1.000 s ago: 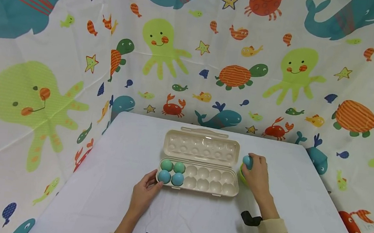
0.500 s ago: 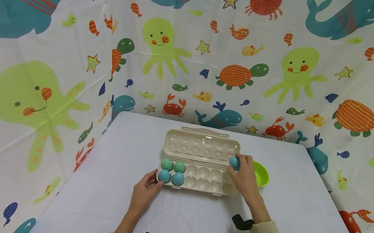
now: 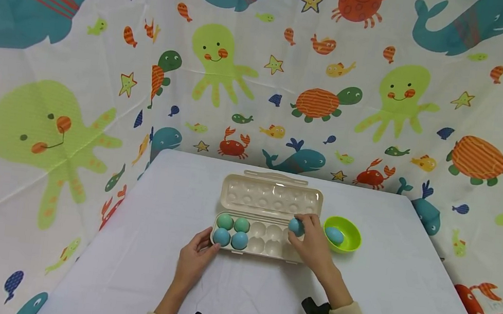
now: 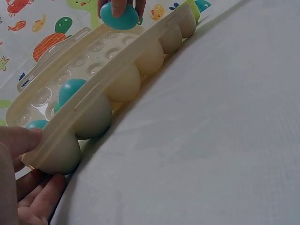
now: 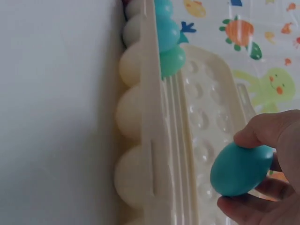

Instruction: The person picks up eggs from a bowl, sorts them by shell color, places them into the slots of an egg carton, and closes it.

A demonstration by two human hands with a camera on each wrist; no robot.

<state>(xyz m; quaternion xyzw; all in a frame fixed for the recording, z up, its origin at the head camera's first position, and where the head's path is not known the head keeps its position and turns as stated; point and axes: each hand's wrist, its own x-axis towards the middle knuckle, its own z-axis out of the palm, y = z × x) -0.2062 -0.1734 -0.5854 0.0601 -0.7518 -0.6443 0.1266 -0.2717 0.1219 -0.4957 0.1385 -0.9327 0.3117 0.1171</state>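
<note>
An open beige egg carton [image 3: 265, 239] lies on the white table, its lid [image 3: 271, 198] folded back behind. Two green eggs [image 3: 225, 221] fill the back cups at its left end, with two blue eggs [image 3: 221, 237] in front of them. My left hand [image 3: 195, 257] grips the carton's left end, thumb on the rim and fingers underneath in the left wrist view. Between thumb and fingers my right hand [image 3: 314, 242] pinches another blue egg [image 5: 241, 168] above the right half of the carton. That hand hides some of the right-end cups in the head view.
A lime green bowl [image 3: 354, 238] stands just right of the carton, with one blue egg [image 3: 334, 235] inside. Behind the table hangs a white curtain [image 3: 259, 90] printed with sea animals, which also runs along both sides.
My right hand has carried the blue egg leftward from the bowl to over the carton's right half, uncovering the bowl and the egg in it. The left hand has stayed in place.
</note>
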